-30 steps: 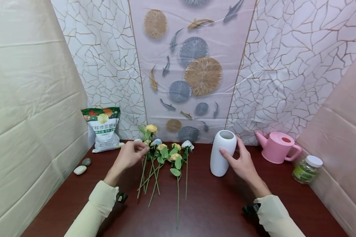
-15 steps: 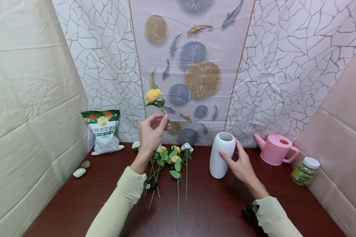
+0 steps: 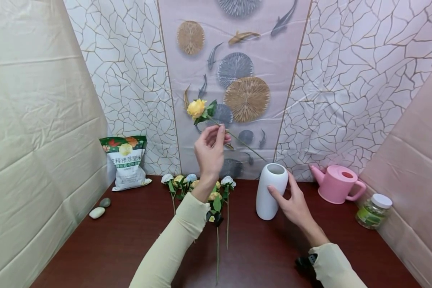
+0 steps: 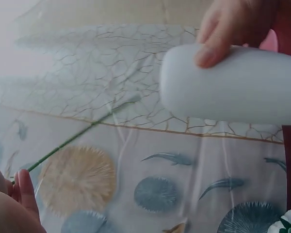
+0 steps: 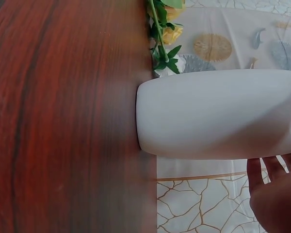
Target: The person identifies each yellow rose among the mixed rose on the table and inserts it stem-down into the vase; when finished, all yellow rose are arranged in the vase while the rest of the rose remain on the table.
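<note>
Our left grip pinches the yellow flower, our right grip holds the vase — the slanted stem could miss.

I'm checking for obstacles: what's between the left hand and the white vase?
Head view: only the stem of the yellow flower, pinched by the left hand, slants toward the white vase. Left wrist view: a gap separates its tip from the vase.

The vase is white. Above and left of it, the flower is yellow; right, the watering can is pink; beneath, the table is red-brown; behind, the wall cloth bears gold and grey discs and fish.
</note>
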Demonstrator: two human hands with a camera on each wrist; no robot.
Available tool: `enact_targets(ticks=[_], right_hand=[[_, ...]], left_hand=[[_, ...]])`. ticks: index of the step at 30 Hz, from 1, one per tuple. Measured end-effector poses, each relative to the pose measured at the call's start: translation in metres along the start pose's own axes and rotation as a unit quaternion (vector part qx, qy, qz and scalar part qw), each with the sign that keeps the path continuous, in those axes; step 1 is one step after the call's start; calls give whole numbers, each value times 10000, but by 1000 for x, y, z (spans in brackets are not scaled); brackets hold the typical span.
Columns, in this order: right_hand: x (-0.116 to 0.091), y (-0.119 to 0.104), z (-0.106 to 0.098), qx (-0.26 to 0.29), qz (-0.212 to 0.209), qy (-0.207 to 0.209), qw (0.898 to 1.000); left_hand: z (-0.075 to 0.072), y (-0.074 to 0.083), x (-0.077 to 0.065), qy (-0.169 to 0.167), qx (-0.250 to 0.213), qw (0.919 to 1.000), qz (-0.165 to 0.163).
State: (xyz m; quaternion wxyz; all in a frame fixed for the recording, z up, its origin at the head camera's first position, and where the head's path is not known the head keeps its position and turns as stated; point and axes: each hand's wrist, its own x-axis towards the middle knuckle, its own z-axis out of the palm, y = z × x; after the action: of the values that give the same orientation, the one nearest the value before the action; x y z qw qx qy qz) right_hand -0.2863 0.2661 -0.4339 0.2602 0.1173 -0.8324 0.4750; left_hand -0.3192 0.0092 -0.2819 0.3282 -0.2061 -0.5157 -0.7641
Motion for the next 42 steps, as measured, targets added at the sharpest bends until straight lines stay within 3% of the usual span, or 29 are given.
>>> enact_targets(ticks=[6,11,14,21,26,30,33,38,42], right_hand=[[-3,-8,-2,26,-47,11,10000],[-4,-20,-5,144,-170,22,9998],[-4,-16,-3,125,-238,46,9996],[-2,-1,2,158,-273,10,9995],[0,2,4,184,-316,-19,9993],[2,2,4,134,-316,-22,9994],[2,1,3,69,-198,-32,9998],[0,-1,2,70,-136,5,9999],[-4,-24,-3,33,-83,-8,10000]], left_hand=[[19,-28,-10,-441,489,9977,138],[34,-44,-28,-1085,1150,9871,246],[42,-52,-40,-1486,1690,9737,364],[54,-67,-58,-2326,2914,9273,344],[56,-68,-60,-2600,3455,9012,305],[55,-65,-60,-2690,3752,8863,359],[55,-64,-60,-2694,3838,8822,427],[56,-64,-59,-2662,3740,8881,211],[56,-64,-57,-2793,3739,8844,-34]])
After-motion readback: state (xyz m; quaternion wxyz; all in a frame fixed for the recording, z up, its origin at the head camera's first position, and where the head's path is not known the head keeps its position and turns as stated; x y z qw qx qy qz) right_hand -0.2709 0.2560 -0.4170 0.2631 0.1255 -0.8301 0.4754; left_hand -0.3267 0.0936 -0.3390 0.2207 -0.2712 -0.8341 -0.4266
